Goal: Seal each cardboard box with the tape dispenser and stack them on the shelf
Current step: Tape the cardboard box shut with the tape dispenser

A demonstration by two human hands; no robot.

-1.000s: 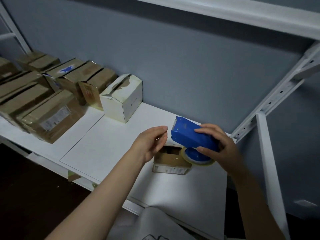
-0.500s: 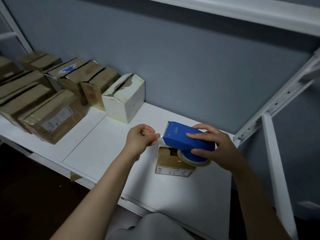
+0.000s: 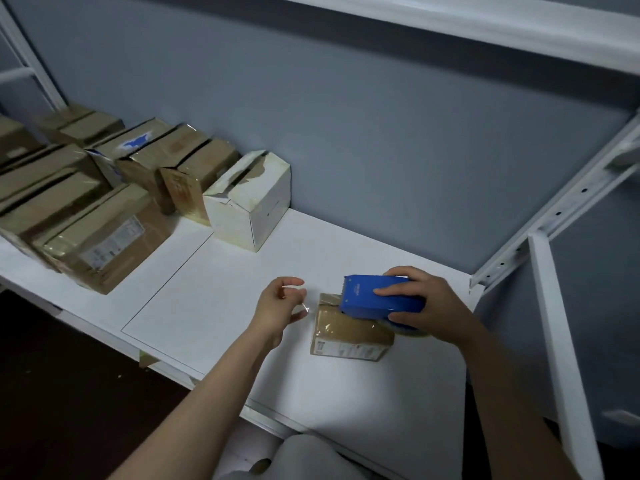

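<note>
Pinching tape (image 3: 305, 308) — dispenser (image 3: 379, 299) over box (image 3: 346, 336).

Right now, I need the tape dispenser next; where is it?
Head view, right of centre: the blue tape dispenser rests on the small cardboard box on the white shelf, gripped by the right hand; the left hand pinches its tape.

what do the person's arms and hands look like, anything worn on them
The left forearm and right forearm are bare as far as the view shows, with no sleeves. The left hand and right hand wear no gloves, and no watch, bracelet or ring shows.
</note>
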